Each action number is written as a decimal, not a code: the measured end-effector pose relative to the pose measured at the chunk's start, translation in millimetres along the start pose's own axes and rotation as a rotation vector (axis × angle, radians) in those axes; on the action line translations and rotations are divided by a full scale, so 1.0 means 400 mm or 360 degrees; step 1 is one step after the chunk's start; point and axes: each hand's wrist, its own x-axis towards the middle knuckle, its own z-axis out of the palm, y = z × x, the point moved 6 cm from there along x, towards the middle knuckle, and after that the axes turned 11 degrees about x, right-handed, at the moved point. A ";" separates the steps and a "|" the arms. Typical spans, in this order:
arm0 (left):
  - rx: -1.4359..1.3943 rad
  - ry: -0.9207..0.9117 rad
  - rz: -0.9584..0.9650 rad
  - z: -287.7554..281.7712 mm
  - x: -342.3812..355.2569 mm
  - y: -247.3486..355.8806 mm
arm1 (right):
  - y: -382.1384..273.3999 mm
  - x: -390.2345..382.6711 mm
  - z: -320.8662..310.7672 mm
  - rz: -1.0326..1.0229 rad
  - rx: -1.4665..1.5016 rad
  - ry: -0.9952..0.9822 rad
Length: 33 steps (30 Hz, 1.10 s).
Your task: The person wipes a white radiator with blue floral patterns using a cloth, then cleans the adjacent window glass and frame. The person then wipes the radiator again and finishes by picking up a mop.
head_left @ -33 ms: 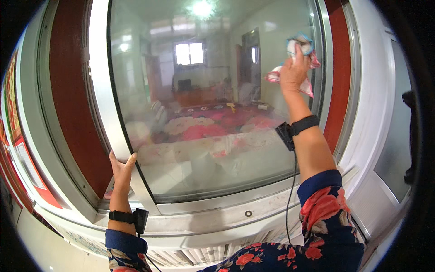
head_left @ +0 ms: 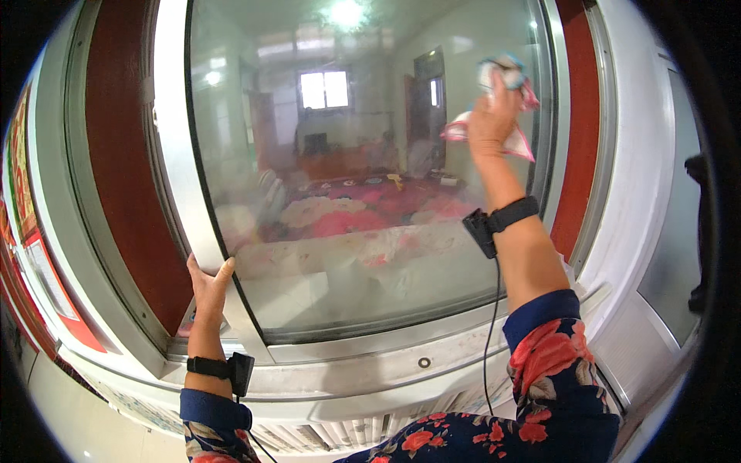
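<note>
A sliding window fills the middle of the view, with a hazy glass pane (head_left: 340,297) in a silver metal window frame (head_left: 179,147). Against the pane's upper right, my right hand (head_left: 494,116) presses a crumpled white cloth (head_left: 458,130) with pink and blue edging. Its fingers point upward over the bunched fabric, and part of the cloth is hidden beneath the palm. Lower down on the left, my left hand (head_left: 208,285) grips the upright side of the frame, thumb on the glass side and fingers around the outer edge.
Below the window runs a white sill (head_left: 370,378) with a small metal ring (head_left: 424,362) on it. Dark red panels (head_left: 127,170) flank the window. A frosted door (head_left: 656,231) stands at right. Black straps with cables circle both forearms. A bed with pink covers shows through the glass.
My right hand and the cloth have shifted slightly left across the glass, the forearm moving with them. My left hand keeps its place on the frame.
</note>
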 end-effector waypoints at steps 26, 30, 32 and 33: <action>0.0204 0.0005 0.0028 -0.011 0.013 -0.003 | -0.015 -0.361 -0.154 -0.0031 -0.0173 -0.0803; 0.0291 0.0087 0.0013 -0.020 0.020 -0.023 | 0.234 -0.322 -0.291 0.0415 -0.0160 -0.0287; 0.0235 0.0021 0.0071 -0.018 0.029 -0.026 | 0.289 -0.316 -0.323 0.0507 -0.0258 -0.0185; 0.0219 0.0003 0.0107 -0.019 0.033 -0.027 | 0.301 -0.317 -0.325 0.0578 -0.0312 -0.0180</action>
